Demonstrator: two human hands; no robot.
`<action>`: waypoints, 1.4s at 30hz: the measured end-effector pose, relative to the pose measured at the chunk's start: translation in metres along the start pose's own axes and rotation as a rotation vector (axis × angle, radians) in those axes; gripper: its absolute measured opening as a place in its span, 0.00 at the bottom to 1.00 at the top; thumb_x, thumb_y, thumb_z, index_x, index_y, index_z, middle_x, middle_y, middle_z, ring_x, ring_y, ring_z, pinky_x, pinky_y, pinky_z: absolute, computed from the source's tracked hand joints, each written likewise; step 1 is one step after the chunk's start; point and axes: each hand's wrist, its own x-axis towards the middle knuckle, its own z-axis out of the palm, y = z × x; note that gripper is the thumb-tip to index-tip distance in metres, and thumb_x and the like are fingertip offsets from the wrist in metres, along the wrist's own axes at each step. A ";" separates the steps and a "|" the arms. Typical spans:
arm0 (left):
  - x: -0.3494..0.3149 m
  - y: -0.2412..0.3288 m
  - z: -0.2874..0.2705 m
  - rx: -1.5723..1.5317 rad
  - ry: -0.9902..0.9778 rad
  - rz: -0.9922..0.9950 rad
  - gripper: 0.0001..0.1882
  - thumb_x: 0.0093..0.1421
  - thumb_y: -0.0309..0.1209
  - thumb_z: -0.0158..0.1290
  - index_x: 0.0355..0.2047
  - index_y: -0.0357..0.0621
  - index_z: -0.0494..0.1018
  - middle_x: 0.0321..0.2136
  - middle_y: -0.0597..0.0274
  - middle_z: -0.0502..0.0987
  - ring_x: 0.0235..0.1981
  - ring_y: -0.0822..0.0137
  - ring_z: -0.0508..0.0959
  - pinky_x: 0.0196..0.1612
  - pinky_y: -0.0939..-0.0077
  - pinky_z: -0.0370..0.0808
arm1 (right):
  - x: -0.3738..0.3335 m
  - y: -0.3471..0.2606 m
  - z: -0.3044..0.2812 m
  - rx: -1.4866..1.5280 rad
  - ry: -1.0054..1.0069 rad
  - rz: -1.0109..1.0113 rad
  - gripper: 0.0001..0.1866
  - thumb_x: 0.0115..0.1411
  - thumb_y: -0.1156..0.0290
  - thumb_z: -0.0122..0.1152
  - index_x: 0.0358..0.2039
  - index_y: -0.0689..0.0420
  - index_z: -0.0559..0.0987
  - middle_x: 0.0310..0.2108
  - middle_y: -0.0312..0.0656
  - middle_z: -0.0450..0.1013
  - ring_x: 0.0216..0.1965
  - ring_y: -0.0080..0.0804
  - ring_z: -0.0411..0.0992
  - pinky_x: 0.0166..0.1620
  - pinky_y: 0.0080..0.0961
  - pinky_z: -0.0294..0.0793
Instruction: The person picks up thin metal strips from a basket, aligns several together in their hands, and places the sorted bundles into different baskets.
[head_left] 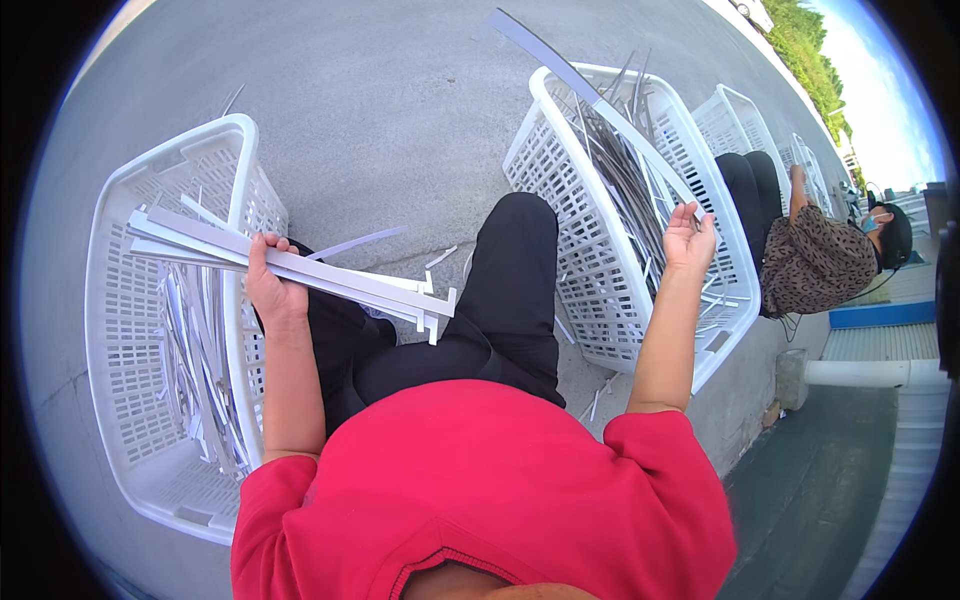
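My left hand (276,285) is closed round a bundle of long white strips (350,285), which lies across my left thigh. The bundle's far left end reaches over the left white basket (247,330), where many more strips lie. In my right hand (690,237) is the lower end of one long white strip (640,140), pinched by the fingers. That strip slants up and left across the right white basket (620,320), its tip past the far rim. Grey and white strips (615,160) fill this basket.
Loose strip pieces (598,397) lie on the grey concrete ground (390,90). At the right, a person (820,260) in a patterned top and mask sits by more white baskets (735,120). A concrete block (791,378) and a pale pipe (860,373) are at the lower right.
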 end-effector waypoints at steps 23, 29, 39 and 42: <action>-0.028 -0.010 0.043 -0.010 -0.069 0.064 0.20 0.55 0.22 0.46 0.48 0.37 0.58 0.45 0.48 0.69 0.50 0.53 0.68 0.55 0.59 0.63 | -0.234 0.242 0.048 -0.255 -0.220 0.810 0.12 0.62 0.62 0.49 0.35 0.58 0.66 0.29 0.42 0.67 0.28 0.28 0.70 0.35 0.29 0.75; -0.009 -0.001 0.044 -0.037 -0.033 0.155 0.14 0.58 0.25 0.45 0.45 0.39 0.60 0.38 0.54 0.70 0.43 0.57 0.70 0.53 0.59 0.65 | -0.238 0.236 0.036 -0.285 -0.498 0.839 0.13 0.62 0.63 0.50 0.37 0.61 0.69 0.30 0.42 0.70 0.28 0.27 0.71 0.36 0.28 0.75; 0.002 0.068 0.036 -0.079 0.086 0.477 0.09 0.59 0.26 0.39 0.40 0.37 0.62 0.36 0.54 0.69 0.41 0.59 0.70 0.53 0.59 0.66 | -0.226 0.212 0.032 -0.380 -0.552 0.592 0.15 0.64 0.70 0.43 0.46 0.67 0.67 0.40 0.48 0.69 0.34 0.34 0.74 0.38 0.28 0.75; -0.008 0.092 0.032 -0.088 0.196 0.540 0.11 0.59 0.28 0.37 0.38 0.35 0.64 0.36 0.51 0.69 0.41 0.57 0.69 0.52 0.58 0.65 | -0.216 0.206 0.028 -0.425 -0.506 0.544 0.15 0.64 0.74 0.42 0.48 0.68 0.65 0.43 0.49 0.68 0.35 0.35 0.73 0.39 0.28 0.75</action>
